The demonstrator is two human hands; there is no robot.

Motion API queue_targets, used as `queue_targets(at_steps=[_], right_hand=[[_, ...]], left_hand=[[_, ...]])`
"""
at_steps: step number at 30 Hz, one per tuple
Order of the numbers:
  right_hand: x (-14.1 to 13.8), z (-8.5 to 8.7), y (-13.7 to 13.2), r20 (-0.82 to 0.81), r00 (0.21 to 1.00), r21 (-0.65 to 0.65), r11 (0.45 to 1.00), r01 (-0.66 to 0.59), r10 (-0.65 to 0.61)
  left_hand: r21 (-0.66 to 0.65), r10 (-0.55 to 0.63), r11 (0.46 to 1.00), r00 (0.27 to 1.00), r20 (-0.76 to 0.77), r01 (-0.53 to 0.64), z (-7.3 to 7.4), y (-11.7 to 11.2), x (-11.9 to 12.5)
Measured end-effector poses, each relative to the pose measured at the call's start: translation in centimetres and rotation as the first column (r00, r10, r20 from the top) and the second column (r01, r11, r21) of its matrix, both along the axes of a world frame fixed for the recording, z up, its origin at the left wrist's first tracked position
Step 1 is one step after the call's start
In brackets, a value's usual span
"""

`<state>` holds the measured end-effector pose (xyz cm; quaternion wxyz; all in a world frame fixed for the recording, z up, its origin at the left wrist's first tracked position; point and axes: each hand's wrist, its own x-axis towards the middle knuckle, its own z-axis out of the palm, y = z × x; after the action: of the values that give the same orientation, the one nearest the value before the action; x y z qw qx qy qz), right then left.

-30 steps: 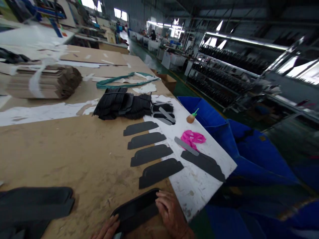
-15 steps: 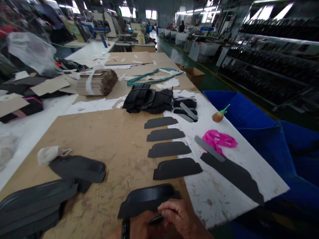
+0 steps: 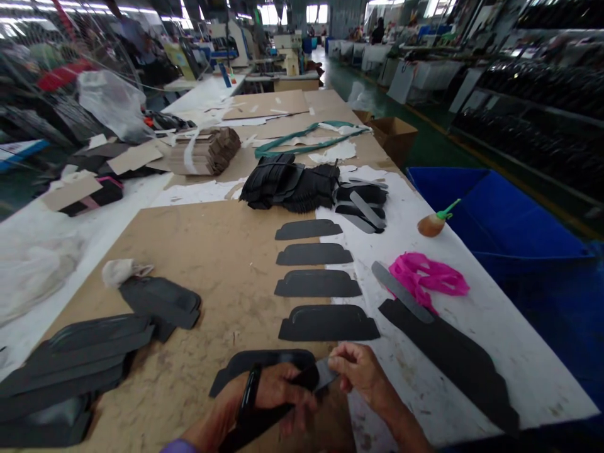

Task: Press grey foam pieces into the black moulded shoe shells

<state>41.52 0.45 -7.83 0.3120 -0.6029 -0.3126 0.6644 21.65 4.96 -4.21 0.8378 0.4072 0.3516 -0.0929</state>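
Along the far left, a loose stack of dark grey shaped pieces (image 3: 66, 371) lies on a tan fibreboard work surface (image 3: 202, 314), and just beyond it a smaller dark piece (image 3: 160, 302) sits beside a crumpled white rag (image 3: 120, 272). Further back stands a strapped bundle of cardboard strips (image 3: 202, 152). At the near edge, the left hand (image 3: 268, 399), with a black wristband (image 3: 250, 393) and a purple sleeve (image 3: 177, 448), is clenched around a dark grey strip (image 3: 302, 380), which runs diagonally across the palm. The strip lies over a curved dark piece (image 3: 259, 362) resting on the board. The right hand (image 3: 363, 371) grasps the strip's far end between thumb and fingers, so the two hands are close together. Ahead of them, four dark cut pieces (image 3: 318, 284) lie in a neat row, below a heap of black pieces (image 3: 287, 185). To the right, a white sheet (image 3: 476, 349) carries a long dark cut piece (image 3: 453, 358), a grey strip (image 3: 401, 292), a pink plastic tangle (image 3: 427, 277) and a round glue bottle with a green nozzle (image 3: 431, 224). Past the table edge stands a blue bin (image 3: 491, 214).
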Motion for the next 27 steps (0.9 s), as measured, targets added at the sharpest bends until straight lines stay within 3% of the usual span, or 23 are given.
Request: queue_targets(at_steps=[5,10,15,18,20,23,24,25,27], right_hand=[[3.0,-1.3,1.5,0.081,0.992,-0.043,0.994,0.104,-0.100],[3.2,-2.1,2.2,0.103,0.986,-0.065,0.989,0.135,-0.128],[2.7,-1.8,2.6,0.100,0.988,-0.071,0.989,0.128,-0.121],[2.5,-0.6,2.5,0.084,0.992,0.009,0.996,0.092,-0.093],[2.1,0.4,2.1,0.081,0.995,0.129,0.991,0.041,-0.051],[0.8,2.0,1.3,0.168,0.985,0.343,0.933,-0.106,0.051],[0.4,2.4,1.0,0.221,0.971,0.413,0.894,-0.177,0.090],[-0.1,2.9,0.8,0.281,0.952,0.477,0.843,-0.249,0.122],[-0.8,3.7,0.4,0.391,0.905,0.580,0.719,-0.383,0.167]], left_hand=[[0.027,0.070,0.997,0.995,-0.073,-0.068,-1.0,1.7,-3.7],[0.082,0.228,0.972,0.965,-0.126,-0.219,-2.2,1.8,-7.2],[0.132,0.338,0.938,0.932,-0.130,-0.321,-1.9,1.4,-7.1],[0.187,0.437,0.893,0.888,-0.146,-0.409,-1.3,1.0,-6.2],[0.204,0.631,0.773,0.763,-0.142,-0.601,-0.9,0.8,-5.3],[0.155,0.897,0.443,0.432,-0.098,-0.883,-0.3,0.6,-3.7],[0.131,0.928,0.371,0.362,-0.084,-0.920,-0.2,0.7,-3.2],[0.107,0.943,0.330,0.323,-0.074,-0.938,0.0,0.8,-2.8],[0.059,0.949,0.314,0.311,-0.059,-0.948,0.2,0.9,-2.2]])
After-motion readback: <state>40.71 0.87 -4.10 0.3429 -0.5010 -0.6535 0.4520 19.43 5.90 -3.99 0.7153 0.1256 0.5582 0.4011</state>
